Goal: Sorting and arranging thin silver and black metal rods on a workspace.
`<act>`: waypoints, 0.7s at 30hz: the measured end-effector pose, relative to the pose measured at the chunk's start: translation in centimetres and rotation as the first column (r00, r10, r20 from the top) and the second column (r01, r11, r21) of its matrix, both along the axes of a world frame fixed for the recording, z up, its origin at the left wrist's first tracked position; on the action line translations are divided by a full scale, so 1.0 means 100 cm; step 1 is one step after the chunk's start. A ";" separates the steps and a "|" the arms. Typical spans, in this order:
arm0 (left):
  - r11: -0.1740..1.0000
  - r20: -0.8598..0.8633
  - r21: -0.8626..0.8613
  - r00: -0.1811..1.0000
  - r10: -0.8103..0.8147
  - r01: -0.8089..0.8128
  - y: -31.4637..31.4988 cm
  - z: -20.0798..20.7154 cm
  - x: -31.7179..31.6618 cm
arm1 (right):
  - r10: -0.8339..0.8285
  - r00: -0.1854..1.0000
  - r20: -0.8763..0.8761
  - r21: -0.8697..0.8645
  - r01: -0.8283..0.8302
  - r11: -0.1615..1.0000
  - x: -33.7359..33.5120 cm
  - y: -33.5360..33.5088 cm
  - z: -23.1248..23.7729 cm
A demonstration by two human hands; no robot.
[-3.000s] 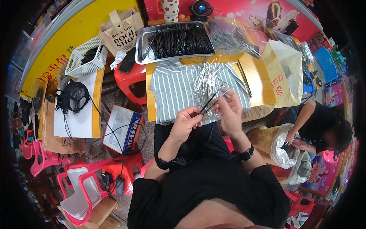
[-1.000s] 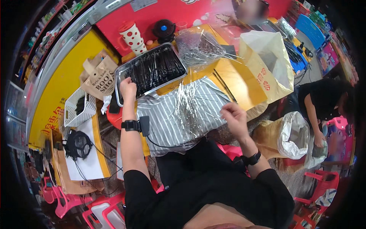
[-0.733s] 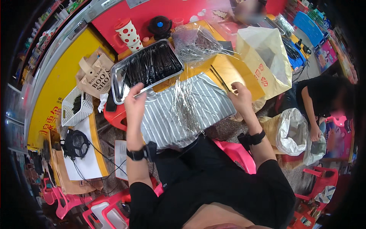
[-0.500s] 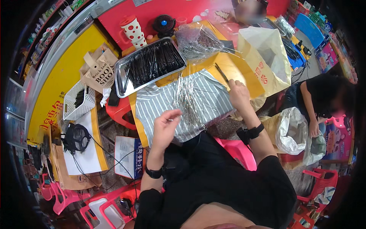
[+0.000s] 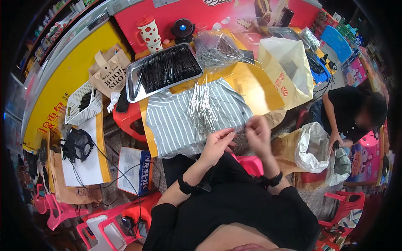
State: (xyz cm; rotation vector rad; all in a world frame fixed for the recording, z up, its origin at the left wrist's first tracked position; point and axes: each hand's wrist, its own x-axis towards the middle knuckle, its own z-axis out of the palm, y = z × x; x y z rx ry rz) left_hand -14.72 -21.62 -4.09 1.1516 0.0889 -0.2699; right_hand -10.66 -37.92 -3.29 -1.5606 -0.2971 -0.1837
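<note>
A grey-and-white striped cloth (image 5: 167,129) lies over the near part of the table. On it rests a loose heap of thin silvery wire-like strands (image 5: 203,108). By the cloth's near right corner, my left hand (image 5: 217,145) has thumb and fingers pinched together; anything between them is too small to make out. Just right of it is my right hand (image 5: 258,136), its fingers bent and smeared by motion, so its hold is unclear. Beyond the cloth, a metal tray (image 5: 130,93) bears many thin black strands (image 5: 167,69).
A clear plastic bag of strands (image 5: 217,48), a black fan (image 5: 183,29) and a dotted tumbler (image 5: 149,35) stand behind. A large cream bag (image 5: 289,62) sits right; a white basket (image 5: 83,104) left. Another person (image 5: 356,111) works at far right beside a white-lined bag (image 5: 312,146).
Both hands have come together near the cloth's near right corner: the left moved right, the right drew nearer my body. The dark thin piece at my right hand no longer shows.
</note>
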 end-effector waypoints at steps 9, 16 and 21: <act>0.955 -0.092 -0.223 0.979 0.179 -0.196 0.033 -0.014 -0.010 | 0.174 0.982 -0.076 -0.120 -0.182 0.976 0.001 0.039 -0.023; 0.947 -0.017 -0.278 0.986 0.165 -0.163 0.060 -0.020 -0.013 | 0.053 0.946 -0.320 0.312 0.052 0.949 0.091 0.035 -0.031; 0.947 -0.029 -0.267 0.984 0.177 -0.178 0.061 -0.018 -0.014 | 0.129 0.958 -0.256 0.415 -0.012 0.910 0.117 0.063 -0.021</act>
